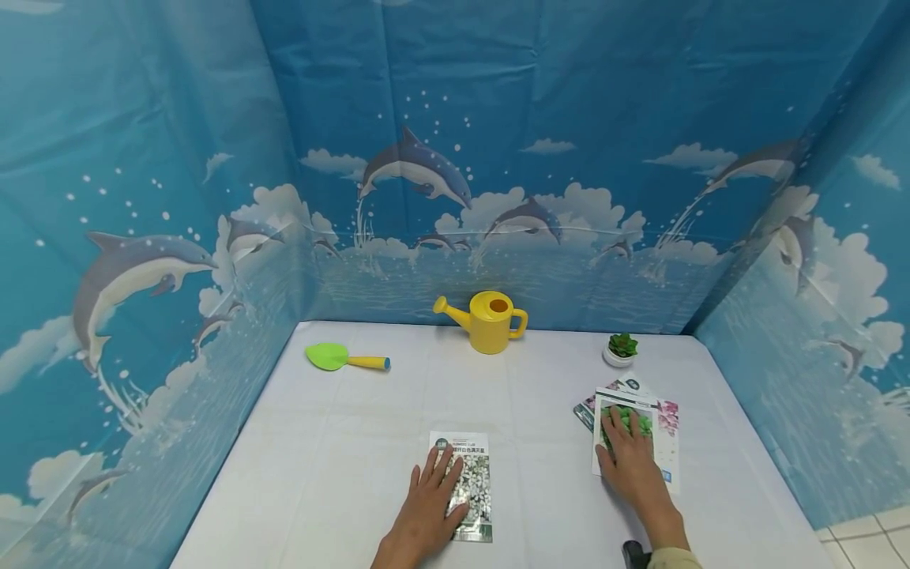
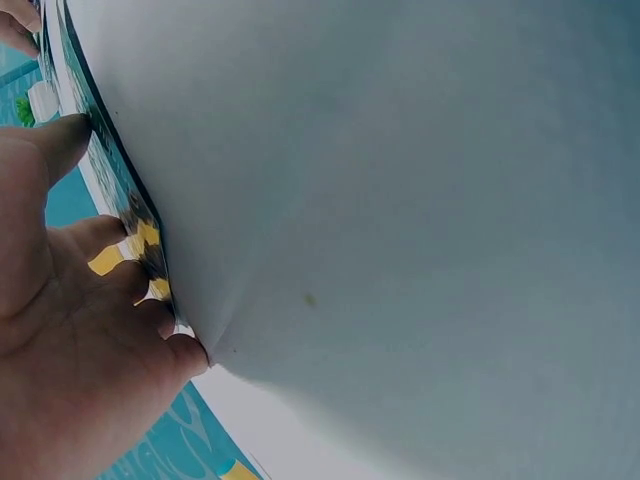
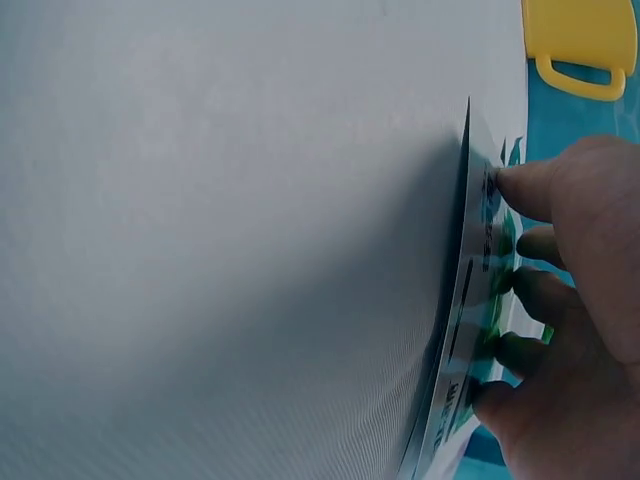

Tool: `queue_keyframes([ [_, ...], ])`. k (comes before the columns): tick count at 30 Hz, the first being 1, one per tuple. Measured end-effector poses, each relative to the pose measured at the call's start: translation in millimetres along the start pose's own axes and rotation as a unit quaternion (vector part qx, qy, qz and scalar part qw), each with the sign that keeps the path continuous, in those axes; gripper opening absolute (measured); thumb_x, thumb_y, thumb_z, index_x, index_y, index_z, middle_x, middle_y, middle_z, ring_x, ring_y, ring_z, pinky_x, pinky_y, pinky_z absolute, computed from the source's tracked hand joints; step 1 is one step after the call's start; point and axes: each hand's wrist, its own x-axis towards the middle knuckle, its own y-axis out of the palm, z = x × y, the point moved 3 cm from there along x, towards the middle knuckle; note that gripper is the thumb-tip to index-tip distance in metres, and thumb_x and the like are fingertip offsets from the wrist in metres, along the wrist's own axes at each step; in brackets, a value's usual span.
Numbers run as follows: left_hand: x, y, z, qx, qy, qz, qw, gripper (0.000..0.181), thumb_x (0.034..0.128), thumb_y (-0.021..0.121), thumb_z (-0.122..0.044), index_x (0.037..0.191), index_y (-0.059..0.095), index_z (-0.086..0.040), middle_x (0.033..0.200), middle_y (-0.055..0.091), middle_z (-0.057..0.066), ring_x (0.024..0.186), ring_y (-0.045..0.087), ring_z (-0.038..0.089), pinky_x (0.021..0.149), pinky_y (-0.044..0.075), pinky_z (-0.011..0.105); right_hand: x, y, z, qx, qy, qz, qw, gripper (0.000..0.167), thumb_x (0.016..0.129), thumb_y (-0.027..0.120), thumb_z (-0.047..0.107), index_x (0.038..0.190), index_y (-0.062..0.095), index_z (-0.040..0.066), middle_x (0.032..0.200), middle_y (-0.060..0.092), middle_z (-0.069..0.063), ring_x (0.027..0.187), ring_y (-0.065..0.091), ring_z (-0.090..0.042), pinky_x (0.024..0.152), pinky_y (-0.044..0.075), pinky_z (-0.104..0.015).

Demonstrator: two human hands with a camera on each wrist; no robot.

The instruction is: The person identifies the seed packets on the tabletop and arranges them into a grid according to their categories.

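A seed packet with white flowers [image 1: 478, 486] lies flat near the front middle of the white table, and my left hand [image 1: 426, 506] rests on its left part with fingers spread. To the right, a packet with green leaves [image 1: 604, 454] lies over other packets, one with pink flowers [image 1: 668, 419]. My right hand [image 1: 631, 462] lies spread on that green packet. In the left wrist view the left fingertips touch the packet's printed face. The right wrist view shows the right hand [image 3: 570, 290] with fingertips on the green packet [image 3: 462, 330], whose edge stands slightly off the cloth.
A yellow watering can [image 1: 490, 324] stands at the back middle. A green toy trowel with a yellow handle [image 1: 330, 357] lies at the back left. A small potted succulent [image 1: 621, 349] stands behind the right packets. Blue dolphin-print curtains [image 1: 455, 197] enclose the back and sides.
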Motion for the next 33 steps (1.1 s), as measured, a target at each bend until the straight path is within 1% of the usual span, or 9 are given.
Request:
queue_keyframes([
  [2, -0.2, 0.0, 0.0, -0.002, 0.002, -0.001, 1.0000, 0.074, 0.1079, 0.060, -0.052, 0.167, 0.041, -0.011, 0.178, 0.026, 0.013, 0.166, 0.015, 0.037, 0.122, 0.023, 0.077, -0.5, 1, 2, 0.002, 0.002, 0.009, 1.0000, 0.068, 0.106, 0.065, 0.020, 0.162, 0.038, -0.009, 0.172, 0.022, -0.034, 0.159, 0.010, -0.059, 0.120, 0.016, -0.081],
  [5, 0.6, 2.7, 2.8, 0.009, -0.002, 0.001, 1.0000, 0.075, 0.1072, 0.060, -0.053, 0.168, 0.040, -0.013, 0.179, 0.024, 0.011, 0.167, 0.014, 0.035, 0.123, 0.023, 0.075, -1.0, 2, 5, 0.006, 0.001, 0.012, 0.9999, 0.070, 0.106, 0.066, 0.022, 0.162, 0.037, -0.009, 0.172, 0.019, -0.035, 0.160, 0.011, -0.058, 0.121, 0.017, -0.079],
  [9, 3.1, 8.6, 8.4, 0.020, -0.006, -0.002, 0.9998, 0.075, 0.1058, 0.063, -0.051, 0.168, 0.041, -0.015, 0.179, 0.024, 0.009, 0.166, 0.015, 0.035, 0.125, 0.022, 0.072, -2.1, 3, 10, 0.005, -0.008, 0.004, 0.9999, 0.071, 0.105, 0.069, 0.023, 0.161, 0.040, -0.009, 0.171, 0.022, -0.035, 0.159, 0.014, -0.058, 0.121, 0.019, -0.078],
  [12, 4.3, 10.8, 10.8, 0.017, -0.005, -0.004, 0.9998, 0.075, 0.1052, 0.065, -0.050, 0.168, 0.042, -0.015, 0.179, 0.024, 0.009, 0.166, 0.015, 0.036, 0.125, 0.022, 0.072, -3.3, 5, 11, 0.005, -0.008, 0.008, 0.9999, 0.071, 0.105, 0.069, 0.023, 0.161, 0.040, -0.009, 0.172, 0.022, -0.034, 0.160, 0.015, -0.056, 0.121, 0.019, -0.077],
  [20, 4.1, 10.7, 11.7, 0.011, -0.005, -0.006, 0.9999, 0.075, 0.1051, 0.066, -0.049, 0.168, 0.042, -0.015, 0.179, 0.024, 0.009, 0.166, 0.015, 0.036, 0.125, 0.022, 0.072, -3.8, 11, 20, 0.017, -0.020, 0.016, 0.9995, 0.071, 0.105, 0.070, 0.023, 0.162, 0.041, -0.007, 0.173, 0.024, -0.031, 0.160, 0.015, -0.055, 0.122, 0.017, -0.078],
  [26, 3.7, 11.6, 11.1, 0.015, -0.006, -0.008, 0.9998, 0.076, 0.1041, 0.067, -0.049, 0.167, 0.042, -0.015, 0.179, 0.024, 0.009, 0.166, 0.015, 0.036, 0.125, 0.023, 0.072, -4.1, 16, 27, 0.023, -0.025, 0.027, 0.9990, 0.071, 0.104, 0.071, 0.023, 0.161, 0.042, -0.007, 0.172, 0.025, -0.030, 0.160, 0.016, -0.055, 0.123, 0.018, -0.076],
  [29, 3.2, 11.6, 10.4, 0.019, -0.005, -0.008, 0.9998, 0.076, 0.1044, 0.066, -0.050, 0.168, 0.042, -0.015, 0.179, 0.024, 0.009, 0.166, 0.015, 0.035, 0.125, 0.023, 0.072, -4.7, 17, 31, 0.018, -0.026, 0.032, 0.9990, 0.070, 0.104, 0.072, 0.022, 0.161, 0.043, -0.007, 0.172, 0.026, -0.030, 0.160, 0.017, -0.055, 0.124, 0.019, -0.075],
  [33, 2.5, 9.9, 9.6, 0.009, 0.005, -0.012, 0.9999, 0.075, 0.1058, 0.063, -0.052, 0.168, 0.042, -0.015, 0.179, 0.025, 0.010, 0.166, 0.016, 0.037, 0.123, 0.023, 0.074, -5.7, 18, 36, 0.007, -0.028, 0.033, 0.9990, 0.070, 0.104, 0.072, 0.023, 0.161, 0.044, -0.006, 0.172, 0.028, -0.029, 0.159, 0.020, -0.055, 0.123, 0.022, -0.073],
])
